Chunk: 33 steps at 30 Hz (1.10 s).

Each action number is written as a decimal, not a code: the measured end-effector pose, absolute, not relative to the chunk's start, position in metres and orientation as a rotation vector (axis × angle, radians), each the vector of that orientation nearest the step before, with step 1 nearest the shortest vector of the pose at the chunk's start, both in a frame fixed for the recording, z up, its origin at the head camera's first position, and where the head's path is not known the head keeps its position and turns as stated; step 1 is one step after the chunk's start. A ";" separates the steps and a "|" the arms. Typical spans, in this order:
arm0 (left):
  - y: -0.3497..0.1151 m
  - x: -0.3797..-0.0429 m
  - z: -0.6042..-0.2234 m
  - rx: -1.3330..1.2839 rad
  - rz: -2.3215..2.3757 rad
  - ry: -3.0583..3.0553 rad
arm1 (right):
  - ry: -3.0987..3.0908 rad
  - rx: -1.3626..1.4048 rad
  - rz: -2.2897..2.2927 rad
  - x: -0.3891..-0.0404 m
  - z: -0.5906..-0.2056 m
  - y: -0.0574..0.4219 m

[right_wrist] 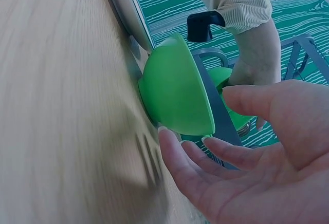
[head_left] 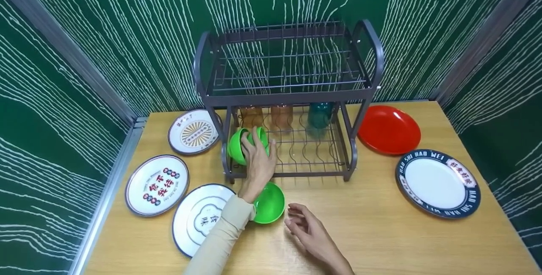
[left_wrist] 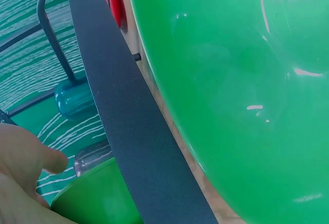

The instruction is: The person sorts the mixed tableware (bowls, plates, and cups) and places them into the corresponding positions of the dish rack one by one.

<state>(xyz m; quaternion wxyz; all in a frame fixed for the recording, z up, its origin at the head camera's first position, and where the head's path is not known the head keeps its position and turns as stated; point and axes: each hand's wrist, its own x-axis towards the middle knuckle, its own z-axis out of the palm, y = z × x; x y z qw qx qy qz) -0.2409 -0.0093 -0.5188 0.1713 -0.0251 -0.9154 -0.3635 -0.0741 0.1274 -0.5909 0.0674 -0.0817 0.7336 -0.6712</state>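
Note:
My left hand point(head_left: 259, 165) reaches into the lower tier of a dark dish rack point(head_left: 288, 96), its fingers gripping a green bowl point(head_left: 237, 147) at the tier's left end. More green point(head_left: 263, 136) shows just right of the fingers, seemingly a second bowl, partly covered by the hand. Below that wrist, another green bowl point(head_left: 272, 205) stands upright on the table, partly hidden by the sleeve. Beside its right side is my right hand point(head_left: 311, 232), fingers loosely bent and holding nothing. In the right wrist view its fingertips point(right_wrist: 163, 130) come close to the bowl point(right_wrist: 175, 90); contact is unclear.
Behind the bowls, orange glasses point(head_left: 281, 116) and a teal glass point(head_left: 320, 115) stand in the lower tier. Patterned white plates point(head_left: 157, 185) lie on the left. A red plate point(head_left: 389, 130) and a dark-rimmed plate point(head_left: 438, 183) lie on the right.

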 end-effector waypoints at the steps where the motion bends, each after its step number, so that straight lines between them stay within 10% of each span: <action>1: -0.009 -0.241 -0.519 -0.073 -1.024 -2.603 | 2.217 -0.250 -2.022 -0.074 -0.591 0.128; 33: -0.008 -0.236 -0.513 -0.202 -0.758 -2.513 | 2.131 -0.248 -2.022 -0.081 -0.595 0.116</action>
